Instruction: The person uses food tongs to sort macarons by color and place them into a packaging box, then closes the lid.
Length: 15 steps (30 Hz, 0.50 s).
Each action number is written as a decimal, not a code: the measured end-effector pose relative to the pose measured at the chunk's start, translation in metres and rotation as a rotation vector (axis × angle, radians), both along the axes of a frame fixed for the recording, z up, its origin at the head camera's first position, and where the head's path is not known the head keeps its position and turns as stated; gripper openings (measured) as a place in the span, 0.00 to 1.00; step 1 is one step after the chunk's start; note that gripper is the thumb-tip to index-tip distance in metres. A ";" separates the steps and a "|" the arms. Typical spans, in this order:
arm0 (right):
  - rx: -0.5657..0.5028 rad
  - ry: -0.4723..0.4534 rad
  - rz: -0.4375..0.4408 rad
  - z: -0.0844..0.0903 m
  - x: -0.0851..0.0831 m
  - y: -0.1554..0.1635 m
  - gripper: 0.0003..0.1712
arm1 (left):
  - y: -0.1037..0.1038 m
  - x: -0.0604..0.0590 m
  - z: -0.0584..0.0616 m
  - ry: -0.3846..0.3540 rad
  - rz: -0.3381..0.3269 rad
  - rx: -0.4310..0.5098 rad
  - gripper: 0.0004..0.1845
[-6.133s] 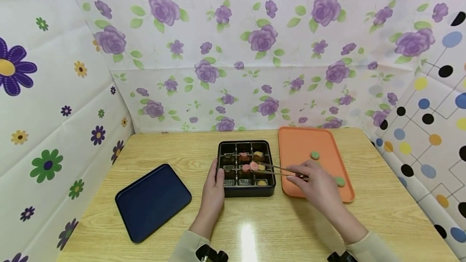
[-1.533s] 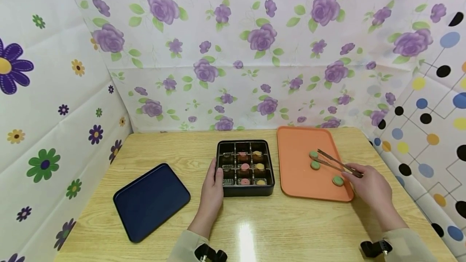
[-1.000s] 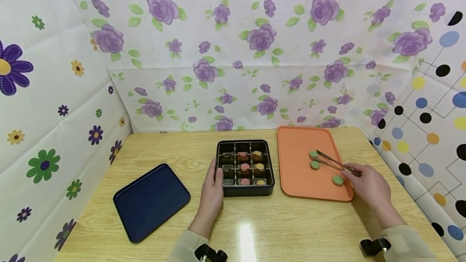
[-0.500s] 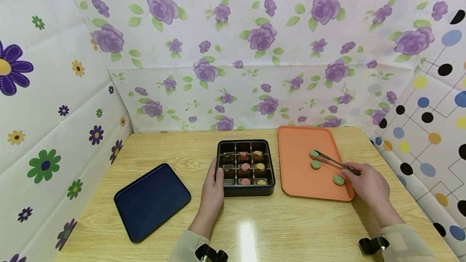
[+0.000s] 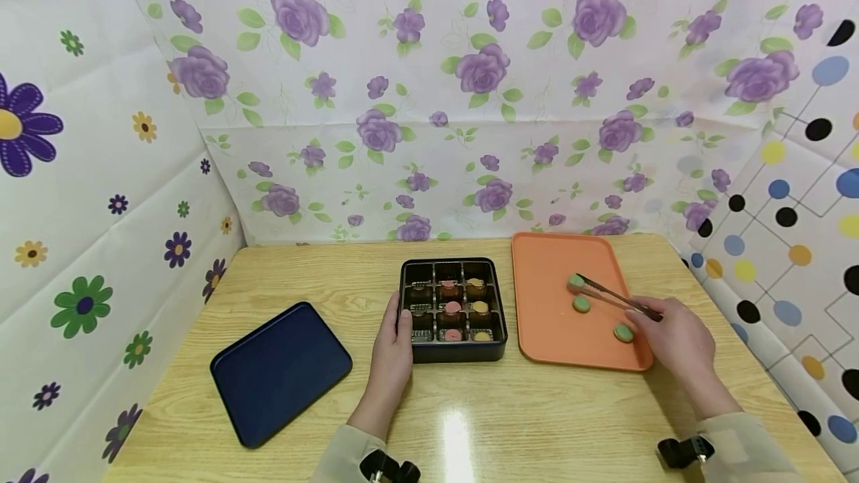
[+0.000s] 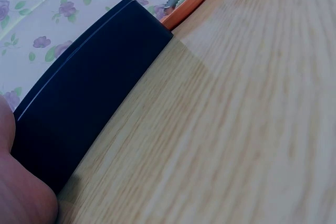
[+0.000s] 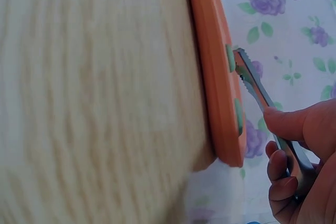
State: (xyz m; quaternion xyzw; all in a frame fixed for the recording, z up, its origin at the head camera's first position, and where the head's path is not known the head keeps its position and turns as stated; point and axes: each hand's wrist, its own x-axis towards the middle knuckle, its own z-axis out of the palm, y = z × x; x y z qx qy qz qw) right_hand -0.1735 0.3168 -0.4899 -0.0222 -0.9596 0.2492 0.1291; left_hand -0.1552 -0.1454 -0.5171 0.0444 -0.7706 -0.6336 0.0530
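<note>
My right hand grips metal tongs over the orange tray. Their tips pinch the farthest green macaron. Close in front of it lies a second green macaron, and a third green macaron sits by the tray's near right side, below the hand. My left hand rests along the left wall of a black divided box, fingers straight and thumb at the rim. Pink macarons fill the box's middle column and yellow macarons the right one; the left column holds none.
A dark blue shallow tray or lid lies angled at the left of the wooden table. The orange tray stands just right of the box. Flower-print cloth hangs behind the table.
The right hand went from a pink macaron over the box to the orange tray. A pink macaron now sits in the near middle compartment. The tongs have narrowed around the farthest green macaron.
</note>
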 end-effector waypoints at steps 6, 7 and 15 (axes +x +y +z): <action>-0.003 0.041 0.015 0.008 0.002 -0.009 0.21 | 0.000 0.000 -0.001 0.007 -0.003 -0.002 0.33; -0.005 0.047 0.018 0.010 0.003 -0.010 0.21 | 0.000 -0.001 -0.001 0.007 -0.003 -0.004 0.33; -0.032 0.075 0.050 0.025 0.009 -0.034 0.20 | -0.001 -0.001 -0.001 0.007 -0.001 -0.009 0.33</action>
